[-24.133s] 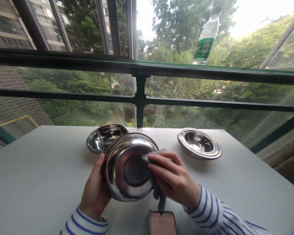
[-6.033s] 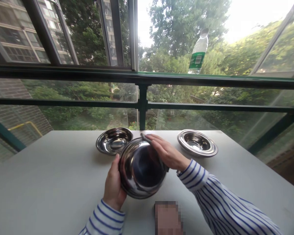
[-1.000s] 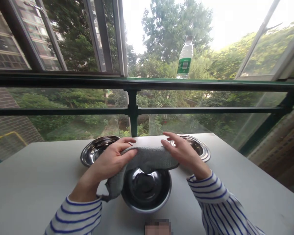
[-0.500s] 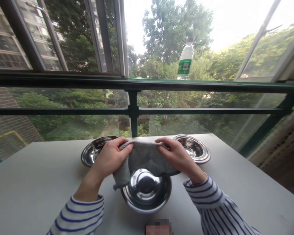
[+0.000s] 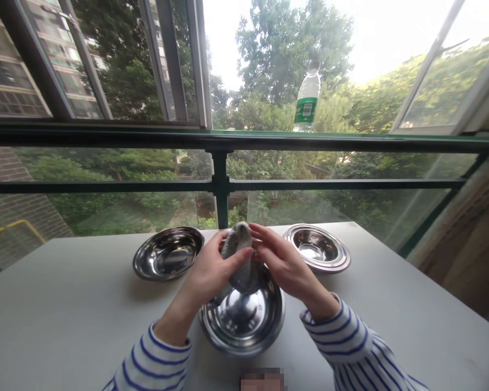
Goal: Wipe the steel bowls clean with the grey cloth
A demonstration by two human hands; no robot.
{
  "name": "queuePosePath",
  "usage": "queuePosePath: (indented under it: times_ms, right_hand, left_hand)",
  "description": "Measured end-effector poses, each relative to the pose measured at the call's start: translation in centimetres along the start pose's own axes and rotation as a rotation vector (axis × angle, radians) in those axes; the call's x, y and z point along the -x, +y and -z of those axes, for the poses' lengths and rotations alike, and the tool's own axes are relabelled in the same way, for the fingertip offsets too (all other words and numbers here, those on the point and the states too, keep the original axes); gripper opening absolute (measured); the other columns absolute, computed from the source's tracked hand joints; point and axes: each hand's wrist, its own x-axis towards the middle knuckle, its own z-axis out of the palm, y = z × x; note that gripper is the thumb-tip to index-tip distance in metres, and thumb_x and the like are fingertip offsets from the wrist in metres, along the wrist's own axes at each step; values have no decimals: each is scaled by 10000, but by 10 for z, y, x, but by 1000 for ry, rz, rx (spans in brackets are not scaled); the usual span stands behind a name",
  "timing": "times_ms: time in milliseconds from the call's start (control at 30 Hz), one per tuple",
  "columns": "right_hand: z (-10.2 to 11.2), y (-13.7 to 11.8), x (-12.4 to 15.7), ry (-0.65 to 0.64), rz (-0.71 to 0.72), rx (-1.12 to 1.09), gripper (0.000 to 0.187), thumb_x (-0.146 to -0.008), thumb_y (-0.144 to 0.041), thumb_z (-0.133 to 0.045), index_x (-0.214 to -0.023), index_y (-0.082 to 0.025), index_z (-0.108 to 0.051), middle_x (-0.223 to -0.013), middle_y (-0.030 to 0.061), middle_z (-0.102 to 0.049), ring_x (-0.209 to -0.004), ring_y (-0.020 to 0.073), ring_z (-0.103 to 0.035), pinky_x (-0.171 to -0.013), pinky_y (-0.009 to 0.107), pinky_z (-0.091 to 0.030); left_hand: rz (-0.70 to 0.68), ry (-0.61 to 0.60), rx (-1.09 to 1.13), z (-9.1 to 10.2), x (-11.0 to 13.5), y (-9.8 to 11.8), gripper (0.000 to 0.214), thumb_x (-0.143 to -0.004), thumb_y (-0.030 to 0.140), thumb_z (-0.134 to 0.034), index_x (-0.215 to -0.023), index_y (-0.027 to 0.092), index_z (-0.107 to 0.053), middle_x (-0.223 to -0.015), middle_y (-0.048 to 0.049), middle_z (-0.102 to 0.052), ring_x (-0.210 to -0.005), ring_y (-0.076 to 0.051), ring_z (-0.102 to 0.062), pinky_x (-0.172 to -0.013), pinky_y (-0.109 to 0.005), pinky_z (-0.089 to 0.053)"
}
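Note:
A grey knitted cloth (image 5: 241, 255), folded into a narrow bundle, hangs over the back part of a steel bowl (image 5: 244, 342). My left hand (image 5: 214, 266) is closed around its left side, thumb across the front. On the other side my right hand (image 5: 283, 260) presses its fingers against the cloth; their tips are partly hidden. The cloth's lower end dangles inside the bowl's outline; whether it touches the metal I cannot tell.
Another steel bowl (image 5: 169, 255) stands at the back left of the white table (image 5: 85, 326). At the back right are nested steel bowls (image 5: 338, 260). Beyond the table runs a dark green railing (image 5: 146, 138), with a green-labelled plastic bottle (image 5: 307, 108) above it.
The cloth, stretched wide between both hands before, is now folded together into a narrow bundle. My hands have come closer together, the left one moving right.

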Motion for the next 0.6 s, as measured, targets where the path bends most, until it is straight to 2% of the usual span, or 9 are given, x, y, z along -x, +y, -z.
queuePosePath:
  times_ms: [67, 233, 333, 467, 533, 600]
  right_hand:
    - [-1, -1, 2, -15, 44, 79, 406, -839, -192, -437, -1241, -225, -483, -1194, 68, -587, -1059, 178, -581, -846, 308, -489]
    - [0, -2, 2, 175, 105, 604, 357, -797, -217, -547, -1154, -217, -559, -1048, 68, -641, -908, 203, -598, -732, 313, -483]
    - [1, 0, 1, 188, 33, 627, 298, -814, -197, -510, -1109, -204, -557, -885, 36, -665, -751, 166, -610, -663, 285, -471]
    - [3, 2, 0, 242, -31, 571, 358, -817, -201, -481, -1174, -176, -468, -760, 12, -640, -660, 151, -597, -583, 259, -462]
    - [3, 3, 2, 198, -25, 605, 397, -813, -203, -478, -1207, -167, -440, -772, 22, -636, -687, 165, -602, -612, 282, -482]
    - [3, 1, 4, 145, 66, 696, 437, -803, -204, -498, -1234, -167, -437, -957, 79, -634, -876, 202, -603, -766, 348, -494]
  left_hand:
    - [20, 48, -27, 2, -1, -1, 416, -718, 420, -651, -1040, 165, -582, -943, -65, -678, -871, -215, -628, -746, -308, -472]
    - [75, 66, 68, 4, -1, -4, 404, -794, 416, -550, -1098, 151, -567, -775, -49, -676, -644, -174, -615, -575, -278, -465]
    - [74, 78, 122, 5, -3, -6, 377, -788, 395, -563, -1078, 155, -578, -727, -27, -664, -587, -150, -584, -540, -254, -447]
    - [63, 149, 121, 9, -7, -9, 335, -795, 386, -557, -1025, 147, -600, -758, -39, -662, -677, -170, -606, -614, -272, -466]
    - [50, 170, 110, 10, -9, -10, 324, -795, 384, -560, -1012, 147, -605, -796, -49, -666, -740, -182, -614, -652, -276, -468]
    - [47, 176, 119, 11, -9, -10, 328, -799, 387, -558, -1026, 154, -601, -809, -46, -668, -756, -182, -617, -653, -268, -467]
